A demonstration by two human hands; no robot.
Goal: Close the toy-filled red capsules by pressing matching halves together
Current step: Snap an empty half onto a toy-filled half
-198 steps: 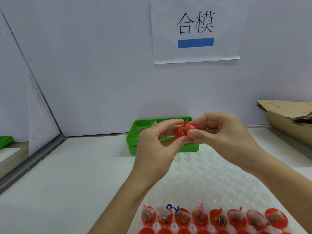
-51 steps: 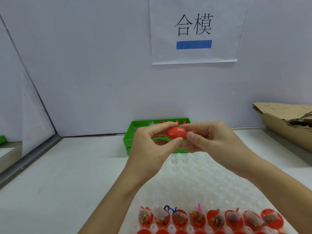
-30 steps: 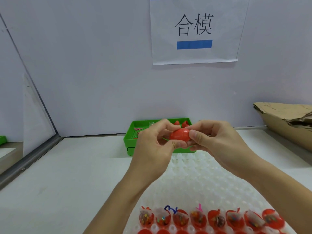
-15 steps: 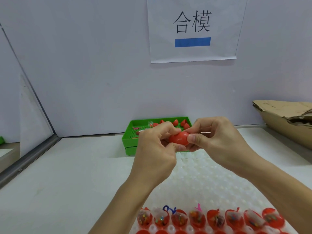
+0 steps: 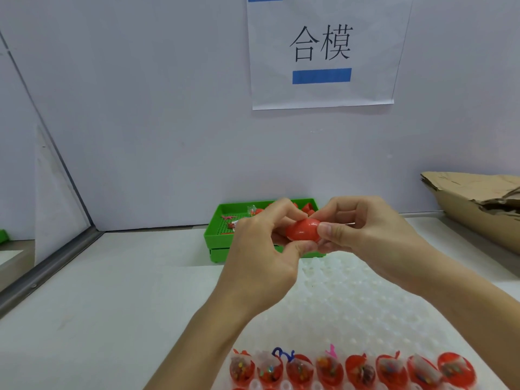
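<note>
So the red capsule [image 5: 303, 233] looks like one smooth egg now; a few seconds back there was a bit of toy poking out the top between the halves, and that's gone, so I'd guess the two halves have seated, though I can't make out the seam from this angle; over the last second or so it's also been turned a little in the fingers, which reads to me like a check-and-squeeze rather than a fresh press.

Grip-wise: left hand [image 5: 261, 260] has its thumb under the capsule and fingers curled over the top; right hand [image 5: 365, 235] pinches the other end, thumb on the near side; both clamped on it, held up in the air in front of the green tray [image 5: 218, 239], not resting on anything.

What it means: this one's probably done and ready to go down; the green tray already has some red pieces in it, so that may be the drop spot, not sure; meanwhile a whole row of open toy-filled halves [image 5: 351, 371] sits in the white bubble tray [image 5: 365, 305] at the near edge, so plenty left to do.
</note>
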